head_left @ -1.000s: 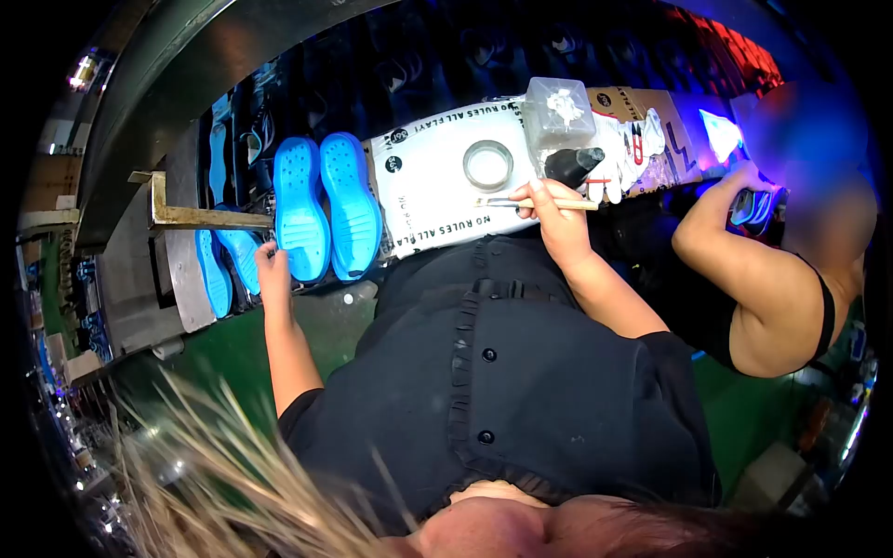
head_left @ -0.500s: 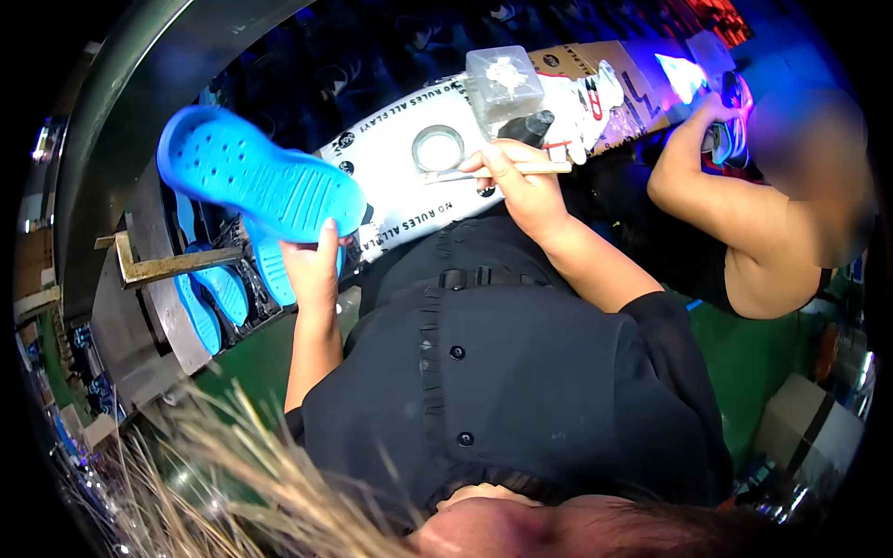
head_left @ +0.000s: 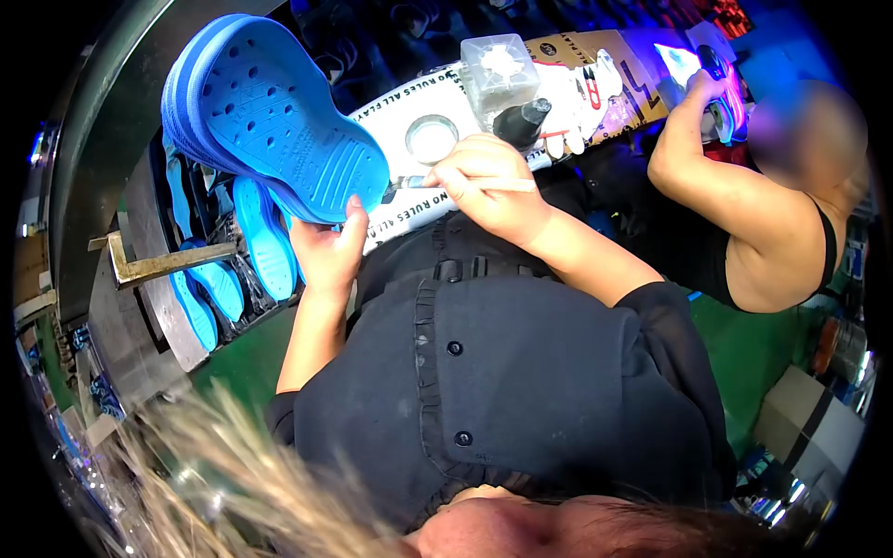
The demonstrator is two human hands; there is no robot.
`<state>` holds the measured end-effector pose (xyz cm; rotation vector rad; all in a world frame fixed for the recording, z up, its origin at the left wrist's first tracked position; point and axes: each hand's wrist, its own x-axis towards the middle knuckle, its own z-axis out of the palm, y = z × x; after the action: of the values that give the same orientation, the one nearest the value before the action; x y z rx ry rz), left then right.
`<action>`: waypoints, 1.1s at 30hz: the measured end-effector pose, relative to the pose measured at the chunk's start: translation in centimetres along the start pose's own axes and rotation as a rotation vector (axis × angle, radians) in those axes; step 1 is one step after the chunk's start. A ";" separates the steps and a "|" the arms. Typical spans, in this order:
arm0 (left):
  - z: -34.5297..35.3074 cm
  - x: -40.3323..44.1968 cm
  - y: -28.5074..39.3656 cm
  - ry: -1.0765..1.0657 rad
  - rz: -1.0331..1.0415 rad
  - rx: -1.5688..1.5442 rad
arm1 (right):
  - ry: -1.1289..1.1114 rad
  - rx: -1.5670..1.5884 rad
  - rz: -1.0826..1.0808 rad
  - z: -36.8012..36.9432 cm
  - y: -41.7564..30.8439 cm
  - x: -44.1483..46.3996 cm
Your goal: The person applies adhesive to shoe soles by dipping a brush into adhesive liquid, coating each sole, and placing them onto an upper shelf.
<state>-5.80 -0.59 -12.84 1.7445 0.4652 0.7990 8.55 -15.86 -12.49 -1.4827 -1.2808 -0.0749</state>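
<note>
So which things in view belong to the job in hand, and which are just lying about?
In the job:
blue sole, held in the left hand
brush, held in the right hand, tip near the sole
what looks like a round dish, probably

Apparently just lying about:
red snips
black bottle
clear box
</note>
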 end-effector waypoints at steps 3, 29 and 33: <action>0.0 -0.2 0.0 0.007 -0.011 -0.020 | 0.093 0.031 0.077 -0.1 0.1 -0.2; 0.0 -0.7 -1.7 0.050 0.180 0.082 | 0.063 0.013 -0.078 0.4 0.1 -0.2; 0.1 -0.7 -2.1 0.058 0.177 0.066 | 0.006 0.020 -0.053 0.5 -0.5 -0.1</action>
<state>-6.07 -0.47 -15.05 1.8455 0.3831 0.9715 7.92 -15.68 -12.43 -1.4304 -1.3128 -0.1014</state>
